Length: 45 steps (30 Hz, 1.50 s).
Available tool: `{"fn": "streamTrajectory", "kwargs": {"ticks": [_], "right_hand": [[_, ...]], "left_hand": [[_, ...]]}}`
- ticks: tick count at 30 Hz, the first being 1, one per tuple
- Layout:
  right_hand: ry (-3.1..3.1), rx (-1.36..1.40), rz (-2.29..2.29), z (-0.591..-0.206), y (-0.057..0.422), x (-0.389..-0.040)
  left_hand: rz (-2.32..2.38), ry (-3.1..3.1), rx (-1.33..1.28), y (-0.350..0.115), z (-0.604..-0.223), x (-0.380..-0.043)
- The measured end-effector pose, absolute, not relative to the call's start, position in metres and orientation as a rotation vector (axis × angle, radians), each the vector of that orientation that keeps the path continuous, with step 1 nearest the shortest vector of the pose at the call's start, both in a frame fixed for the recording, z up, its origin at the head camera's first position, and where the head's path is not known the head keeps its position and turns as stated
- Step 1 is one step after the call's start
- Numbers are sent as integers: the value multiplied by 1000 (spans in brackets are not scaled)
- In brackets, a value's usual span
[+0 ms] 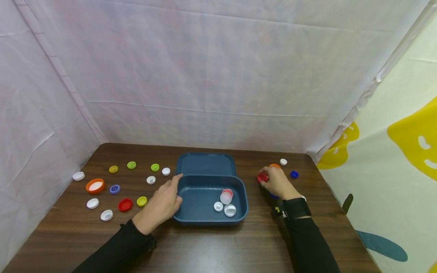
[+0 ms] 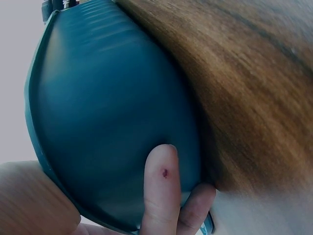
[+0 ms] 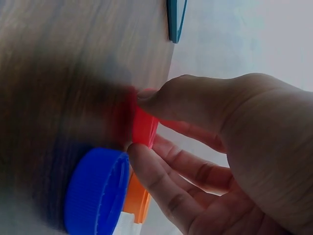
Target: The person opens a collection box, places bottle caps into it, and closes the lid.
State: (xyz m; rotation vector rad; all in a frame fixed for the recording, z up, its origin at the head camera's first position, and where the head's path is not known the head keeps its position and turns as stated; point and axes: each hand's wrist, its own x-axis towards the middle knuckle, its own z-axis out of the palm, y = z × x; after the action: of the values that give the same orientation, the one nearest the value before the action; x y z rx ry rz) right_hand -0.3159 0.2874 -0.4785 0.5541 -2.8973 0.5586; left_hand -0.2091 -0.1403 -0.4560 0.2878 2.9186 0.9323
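Observation:
A blue rectangular box (image 1: 201, 218) stands on the table, holding several caps: white caps (image 1: 218, 206) and a clear cap (image 1: 225, 198) over a red one. My left hand (image 1: 163, 204) grips the box's left side wall. Seen from the left wrist, fingers (image 2: 162, 191) lie against the outer wall (image 2: 112, 107) while a blurred part of the hand crosses the rim. Right of the box, my right hand (image 1: 278, 183) pinches a red bottle cap (image 3: 145, 127) between thumb and fingertips, at the tabletop. A blue cap (image 3: 95, 193) and an orange cap (image 3: 137, 198) are close beside it.
Behind the box lies its blue lid (image 1: 206, 163). Scattered at the left are several caps, among them an orange one (image 1: 95, 186), a red one (image 1: 125, 205) and a yellow one (image 1: 142, 201). At the right are a white cap (image 1: 283, 162) and another blue cap (image 1: 294, 174).

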Motion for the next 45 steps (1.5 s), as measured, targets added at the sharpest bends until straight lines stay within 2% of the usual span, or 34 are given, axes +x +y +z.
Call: {"fn": "streamTrajectory", "kwargs": {"ticks": [14, 27, 45], "right_hand": [[-2786, 628, 576, -457, 270, -303], [-2774, 718, 651, -421, 232, -274], [-2888, 1176, 639, -426, 178, -236]], "left_hand": [[916, 2931, 294, -141, -457, -208], [927, 2926, 304, -140, -456, -209], [914, 2922, 292, -140, -456, -210]]}}
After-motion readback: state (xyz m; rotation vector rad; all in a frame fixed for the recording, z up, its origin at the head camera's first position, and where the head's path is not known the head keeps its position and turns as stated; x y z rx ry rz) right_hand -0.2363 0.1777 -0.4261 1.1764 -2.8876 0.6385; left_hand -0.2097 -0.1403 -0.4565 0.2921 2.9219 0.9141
